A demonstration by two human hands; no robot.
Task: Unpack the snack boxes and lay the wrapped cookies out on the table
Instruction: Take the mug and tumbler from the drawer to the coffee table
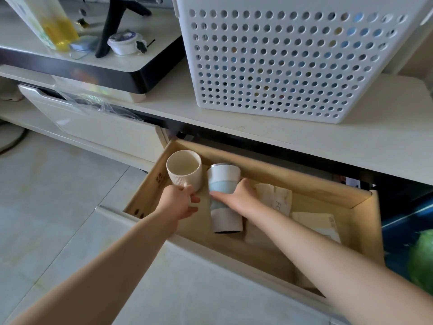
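Observation:
No snack boxes or wrapped cookies show in this view. A wooden drawer (pixel 257 171) stands pulled out of a low white cabinet. My left hand (pixel 179 202) grips the handle of a ribbed cream mug (pixel 185 170) at the drawer's back left. My right hand (pixel 239 195) wraps around a white and pale blue tumbler (pixel 223 181) that leans tilted beside the mug. Some flat pale paper packets (pixel 277 198) lie on the drawer floor to the right of my right hand.
A white perforated basket (pixel 293 62) stands on the cabinet top above the drawer. At the upper left a raised shelf holds a yellow bottle (pixel 59 29), a small white tub (pixel 124 44) and a black stand. A second drawer (pixel 93 123) at left has plastic film sticking out. Something green (pixel 421 259) is at the right edge.

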